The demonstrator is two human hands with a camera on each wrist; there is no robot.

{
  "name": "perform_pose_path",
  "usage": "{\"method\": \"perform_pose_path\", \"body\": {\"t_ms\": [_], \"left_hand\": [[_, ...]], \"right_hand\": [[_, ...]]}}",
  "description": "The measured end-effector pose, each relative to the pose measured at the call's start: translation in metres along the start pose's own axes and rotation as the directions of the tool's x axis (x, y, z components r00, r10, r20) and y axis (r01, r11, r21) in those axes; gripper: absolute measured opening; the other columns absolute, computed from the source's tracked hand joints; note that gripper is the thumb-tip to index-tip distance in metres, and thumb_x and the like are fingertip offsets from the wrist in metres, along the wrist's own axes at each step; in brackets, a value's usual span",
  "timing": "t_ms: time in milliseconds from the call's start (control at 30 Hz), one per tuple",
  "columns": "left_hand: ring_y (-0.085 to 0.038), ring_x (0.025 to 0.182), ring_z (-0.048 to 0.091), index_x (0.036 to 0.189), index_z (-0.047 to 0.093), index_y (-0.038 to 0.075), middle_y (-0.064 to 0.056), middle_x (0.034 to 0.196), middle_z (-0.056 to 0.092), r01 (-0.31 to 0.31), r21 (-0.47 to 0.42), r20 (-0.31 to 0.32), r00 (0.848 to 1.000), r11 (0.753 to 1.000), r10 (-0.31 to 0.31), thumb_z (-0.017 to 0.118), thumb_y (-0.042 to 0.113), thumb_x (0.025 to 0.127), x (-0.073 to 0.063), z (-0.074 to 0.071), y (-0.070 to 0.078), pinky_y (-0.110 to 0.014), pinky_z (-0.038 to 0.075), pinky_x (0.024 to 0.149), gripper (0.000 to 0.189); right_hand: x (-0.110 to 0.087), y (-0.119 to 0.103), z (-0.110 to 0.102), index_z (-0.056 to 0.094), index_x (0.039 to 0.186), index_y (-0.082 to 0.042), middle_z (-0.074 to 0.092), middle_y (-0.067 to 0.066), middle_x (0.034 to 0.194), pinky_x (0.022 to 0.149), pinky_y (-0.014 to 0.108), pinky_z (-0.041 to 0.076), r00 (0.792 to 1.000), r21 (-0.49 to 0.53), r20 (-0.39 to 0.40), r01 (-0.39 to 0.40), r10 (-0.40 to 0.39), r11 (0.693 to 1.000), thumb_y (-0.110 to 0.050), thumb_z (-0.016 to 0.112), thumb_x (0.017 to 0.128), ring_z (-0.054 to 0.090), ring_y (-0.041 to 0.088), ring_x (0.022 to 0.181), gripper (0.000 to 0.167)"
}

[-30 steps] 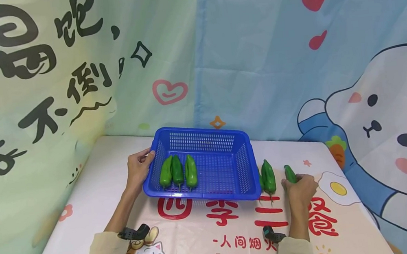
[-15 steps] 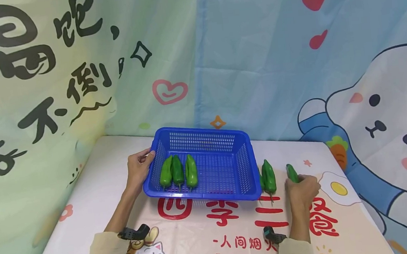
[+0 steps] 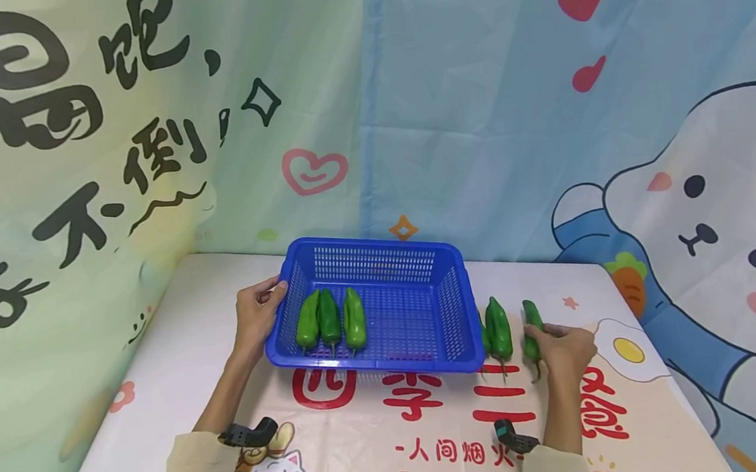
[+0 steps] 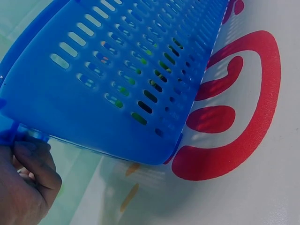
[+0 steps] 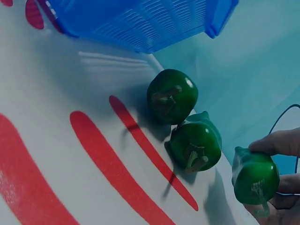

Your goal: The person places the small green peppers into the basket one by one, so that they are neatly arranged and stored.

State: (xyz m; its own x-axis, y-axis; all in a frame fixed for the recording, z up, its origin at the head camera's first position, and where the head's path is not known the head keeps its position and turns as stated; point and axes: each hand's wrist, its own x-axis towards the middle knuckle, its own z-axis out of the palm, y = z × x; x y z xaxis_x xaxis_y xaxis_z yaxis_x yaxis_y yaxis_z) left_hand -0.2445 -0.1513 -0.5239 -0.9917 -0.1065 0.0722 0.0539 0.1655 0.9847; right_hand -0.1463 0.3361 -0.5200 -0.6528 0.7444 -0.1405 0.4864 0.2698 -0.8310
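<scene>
My left hand (image 3: 256, 320) grips the left rim of a blue plastic basket (image 3: 402, 310). Inside it, toward the left, lie three green peppers (image 3: 330, 318) side by side. My right hand (image 3: 566, 348) pinches another green pepper (image 3: 533, 320) between thumb and fingers, to the right of the basket. In the right wrist view this held pepper (image 5: 255, 178) shows its stem end. Two more lie between it and the basket: one pepper (image 3: 499, 329) in full view, the other pepper (image 3: 486, 338) partly hidden by the basket's side in the head view.
Under everything is a white table (image 3: 217, 270) with a printed cover of red characters and cartoons. Behind and at the left hang printed curtains (image 3: 461, 106) that come down to the table edges. A dark strap device sits on each wrist.
My right hand has turned and the held pepper has shifted left. More of the pepper and its stem now show. My left hand and the basket stay in place.
</scene>
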Motion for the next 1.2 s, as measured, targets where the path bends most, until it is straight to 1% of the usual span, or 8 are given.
{"method": "perform_pose_path", "body": {"t_ms": [133, 267, 367, 433, 600, 833, 1067, 1200], "left_hand": [[0.001, 0.068, 0.069, 0.143, 0.065, -0.01, -0.037, 0.111, 0.076, 0.001, 0.001, -0.001, 1.0, 1.0, -0.001, 0.064, 0.018, 0.111, 0.0, 0.0, 0.0, -0.015, 0.059, 0.063, 0.043], [0.001, 0.068, 0.069, 0.143, 0.065, -0.01, -0.037, 0.111, 0.076, 0.004, -0.005, -0.003, 1.0, 1.0, -0.004, 0.065, 0.019, 0.111, -0.001, 0.0, 0.0, -0.015, 0.059, 0.063, 0.043], [0.001, 0.068, 0.069, 0.143, 0.065, -0.01, -0.037, 0.111, 0.076, 0.005, -0.005, -0.003, 1.0, 1.0, -0.005, 0.065, 0.019, 0.111, -0.001, -0.001, 0.0, -0.015, 0.059, 0.063, 0.043], [0.001, 0.068, 0.069, 0.143, 0.066, -0.01, -0.037, 0.111, 0.076, 0.004, -0.002, -0.004, 1.0, 1.0, -0.004, 0.065, 0.019, 0.111, -0.001, -0.001, 0.0, -0.015, 0.059, 0.063, 0.043], [0.001, 0.069, 0.069, 0.142, 0.066, -0.01, -0.038, 0.112, 0.076, -0.006, -0.005, -0.002, 1.0, 1.0, 0.006, 0.065, 0.019, 0.111, 0.0, -0.001, 0.0, -0.014, 0.058, 0.063, 0.042], [0.001, 0.07, 0.068, 0.143, 0.066, -0.01, -0.039, 0.115, 0.075, -0.002, -0.003, -0.001, 1.0, 1.0, 0.002, 0.065, 0.018, 0.111, 0.001, 0.0, -0.001, -0.014, 0.058, 0.064, 0.042], [0.002, 0.069, 0.068, 0.142, 0.066, -0.009, -0.038, 0.113, 0.076, -0.003, 0.003, -0.007, 1.0, 1.0, 0.003, 0.065, 0.019, 0.111, 0.001, 0.0, 0.0, -0.014, 0.058, 0.063, 0.042], [0.001, 0.069, 0.068, 0.143, 0.066, -0.009, -0.038, 0.113, 0.076, 0.0, 0.004, -0.004, 1.0, 1.0, 0.0, 0.065, 0.02, 0.111, 0.0, 0.0, -0.001, -0.014, 0.058, 0.063, 0.042]], "right_hand": [[-0.001, -0.002, -0.002, 0.069, 0.138, 0.009, 0.057, 0.033, 0.154, 0.121, 0.054, 0.051, 0.998, 0.061, 0.043, -0.054, 0.051, 0.997, -0.027, 0.078, 0.101, 0.054, 0.041, 0.14, 0.052], [-0.001, -0.004, -0.003, 0.067, 0.141, 0.008, 0.049, 0.031, 0.163, 0.126, 0.051, 0.046, 0.989, 0.138, 0.091, -0.129, 0.117, 0.982, -0.027, 0.08, 0.099, 0.048, 0.037, 0.145, 0.056], [0.0, -0.005, -0.003, 0.065, 0.145, 0.005, 0.046, 0.027, 0.166, 0.128, 0.048, 0.044, 0.978, 0.195, 0.125, -0.187, 0.165, 0.963, -0.028, 0.081, 0.099, 0.049, 0.032, 0.142, 0.059], [0.001, -0.006, -0.002, 0.065, 0.147, 0.002, 0.047, 0.023, 0.166, 0.128, 0.044, 0.045, 0.971, 0.218, 0.143, -0.219, 0.19, 0.951, -0.031, 0.081, 0.099, 0.052, 0.028, 0.136, 0.061], [0.001, -0.006, -0.003, 0.064, 0.149, -0.001, 0.048, 0.016, 0.164, 0.123, 0.036, 0.05, 0.961, 0.252, 0.184, -0.249, 0.206, 0.935, -0.035, 0.082, 0.098, 0.055, 0.018, 0.121, 0.064], [0.001, -0.009, -0.005, 0.06, 0.154, -0.001, 0.052, 0.01, 0.156, 0.12, 0.032, 0.051, 0.945, 0.301, 0.248, -0.285, 0.214, 0.91, -0.035, 0.083, 0.098, 0.062, 0.012, 0.115, 0.07], [0.0, -0.011, -0.004, 0.057, 0.156, -0.002, 0.056, 0.007, 0.146, 0.104, 0.021, 0.058, 0.931, 0.337, 0.292, -0.314, 0.218, 0.888, -0.035, 0.085, 0.097, 0.063, 0.012, 0.116, 0.074], [-0.003, -0.011, -0.002, 0.057, 0.157, -0.002, 0.056, 0.006, 0.144, 0.097, 0.016, 0.059, 0.927, 0.337, 0.303, -0.32, 0.22, 0.886, -0.036, 0.086, 0.096, 0.062, 0.012, 0.117, 0.075]]}}
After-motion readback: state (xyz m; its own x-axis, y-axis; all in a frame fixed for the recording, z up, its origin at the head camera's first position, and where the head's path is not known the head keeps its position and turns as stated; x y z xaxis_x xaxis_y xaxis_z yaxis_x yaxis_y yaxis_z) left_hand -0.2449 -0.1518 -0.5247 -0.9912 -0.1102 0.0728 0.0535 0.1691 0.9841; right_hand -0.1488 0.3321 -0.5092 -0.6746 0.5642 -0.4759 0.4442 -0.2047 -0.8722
